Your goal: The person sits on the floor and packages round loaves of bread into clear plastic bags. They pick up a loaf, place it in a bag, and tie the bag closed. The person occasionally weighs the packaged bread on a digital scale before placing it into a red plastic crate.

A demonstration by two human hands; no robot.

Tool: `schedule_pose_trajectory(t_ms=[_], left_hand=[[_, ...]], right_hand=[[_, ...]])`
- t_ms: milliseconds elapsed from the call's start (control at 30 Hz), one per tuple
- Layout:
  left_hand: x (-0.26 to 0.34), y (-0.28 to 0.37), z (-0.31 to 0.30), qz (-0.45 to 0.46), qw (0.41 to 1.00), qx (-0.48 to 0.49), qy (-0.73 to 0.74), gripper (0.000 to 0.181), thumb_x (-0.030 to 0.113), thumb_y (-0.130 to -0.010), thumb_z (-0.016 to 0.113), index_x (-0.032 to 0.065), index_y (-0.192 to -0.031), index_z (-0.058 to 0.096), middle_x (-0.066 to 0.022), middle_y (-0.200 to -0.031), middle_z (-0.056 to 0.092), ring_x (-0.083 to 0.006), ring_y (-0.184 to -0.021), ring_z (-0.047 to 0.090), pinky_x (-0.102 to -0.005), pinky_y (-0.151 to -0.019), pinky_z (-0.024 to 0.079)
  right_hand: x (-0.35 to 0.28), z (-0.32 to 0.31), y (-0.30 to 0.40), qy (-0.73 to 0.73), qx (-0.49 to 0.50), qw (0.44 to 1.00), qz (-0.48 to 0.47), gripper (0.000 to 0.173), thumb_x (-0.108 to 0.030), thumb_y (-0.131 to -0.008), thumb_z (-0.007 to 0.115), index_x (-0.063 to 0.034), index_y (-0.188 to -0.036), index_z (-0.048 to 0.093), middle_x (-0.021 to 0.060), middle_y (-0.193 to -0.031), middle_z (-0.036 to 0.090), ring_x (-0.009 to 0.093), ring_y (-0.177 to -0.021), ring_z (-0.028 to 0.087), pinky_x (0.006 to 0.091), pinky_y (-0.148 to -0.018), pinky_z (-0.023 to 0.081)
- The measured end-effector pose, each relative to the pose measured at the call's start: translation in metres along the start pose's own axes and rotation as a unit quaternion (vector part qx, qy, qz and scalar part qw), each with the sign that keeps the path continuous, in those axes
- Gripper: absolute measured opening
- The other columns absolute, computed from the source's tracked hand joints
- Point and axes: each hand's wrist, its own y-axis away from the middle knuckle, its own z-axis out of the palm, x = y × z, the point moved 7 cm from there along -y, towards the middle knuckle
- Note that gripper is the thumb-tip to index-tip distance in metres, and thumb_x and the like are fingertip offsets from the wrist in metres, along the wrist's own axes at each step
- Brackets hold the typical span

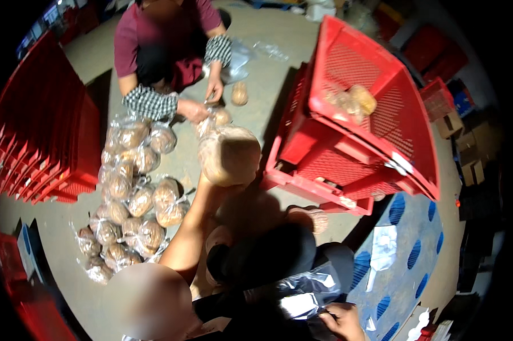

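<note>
My left arm reaches forward, and my left hand (218, 186) supports a large tan squash-like vegetable (228, 155) from below. Most of that hand is hidden under it, and a dark shadow falls across its face. Low on the right, my right hand (343, 320) pinches the edge of a clear plastic bag (314, 290) lying over my dark-clothed lap. The bag looks flat and shiny. To the left of my arm, several similar vegetables in clear bags (141, 202) lie grouped on the concrete floor (60, 230).
Opposite, a person (167, 64) in checked sleeve covers handles a bagged vegetable (205, 123); an unbagged one (239, 93) lies nearby. Nested red crates (79, 149) stand left. Stacked red crates (333, 149) stand right, the top holding bagged produce (361, 100). A blue pallet (403, 273) lies right.
</note>
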Motion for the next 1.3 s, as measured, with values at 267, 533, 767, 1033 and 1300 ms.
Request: schedule_pose_trajectory(t_ms=[267, 533, 767, 1033, 1300], left_hand=[[0.08, 0.107, 0.165, 0.344, 0.904, -0.174, -0.183, 0.093, 0.016, -0.055, 0.086, 0.0051, -0.13, 0.032, -0.0128, -0.125, 0.044, -0.0249, -0.115, 0.047, -0.0379, -0.099, 0.037], [0.065, 0.249, 0.274, 0.76, 0.519, -0.246, -0.303, 0.073, 0.015, -0.065, 0.077, 0.0158, -0.126, 0.037, -0.0095, -0.13, 0.041, -0.0419, -0.118, 0.041, -0.0498, -0.097, 0.038], [0.041, 0.279, 0.304, 0.811, 0.441, -0.251, -0.291, 0.061, 0.009, -0.073, 0.068, 0.0187, -0.123, 0.036, -0.0101, -0.131, 0.038, -0.0428, -0.118, 0.041, -0.0514, -0.095, 0.041], [0.01, 0.269, 0.333, 0.032, 0.856, -0.504, -0.112, 0.08, 0.008, -0.083, 0.059, 0.0076, -0.145, 0.007, -0.0157, -0.146, 0.019, -0.027, -0.128, 0.036, -0.0371, -0.103, 0.034], [0.001, 0.277, 0.339, 0.008, 0.881, -0.469, -0.068, 0.091, 0.011, -0.081, 0.066, 0.0068, -0.144, 0.001, -0.0177, -0.146, 0.014, -0.0315, -0.13, 0.029, -0.0415, -0.101, 0.036]], right_hand=[[-0.059, -0.107, 0.043, -0.008, 0.236, 0.965, -0.112, 0.021, -0.015, -0.072, 0.07, -0.0034, -0.089, 0.064, 0.0127, -0.086, 0.06, 0.028, -0.081, 0.057, 0.0338, -0.074, 0.046], [-0.09, -0.117, 0.058, -0.632, 0.021, 0.76, -0.152, 0.072, -0.046, -0.09, 0.049, -0.0052, -0.14, 0.017, 0.0206, -0.127, 0.044, 0.032, -0.107, 0.056, 0.0422, -0.083, 0.051], [-0.11, -0.123, 0.082, -0.663, 0.164, 0.681, -0.264, 0.08, -0.024, -0.08, 0.069, -0.0021, -0.139, 0.019, 0.0151, -0.133, 0.037, 0.027, -0.124, 0.039, 0.0394, -0.1, 0.037], [-0.074, -0.141, 0.104, -0.521, 0.376, 0.733, -0.224, 0.095, -0.026, -0.068, 0.08, 0.0025, -0.137, 0.023, 0.0166, -0.13, 0.04, 0.025, -0.123, 0.038, 0.0357, -0.104, 0.029], [-0.073, -0.141, 0.114, -0.465, 0.368, 0.782, -0.192, 0.085, -0.041, -0.08, 0.066, -0.0001, -0.14, 0.023, 0.0154, -0.137, 0.034, 0.024, -0.127, 0.035, 0.0349, -0.102, 0.031]])
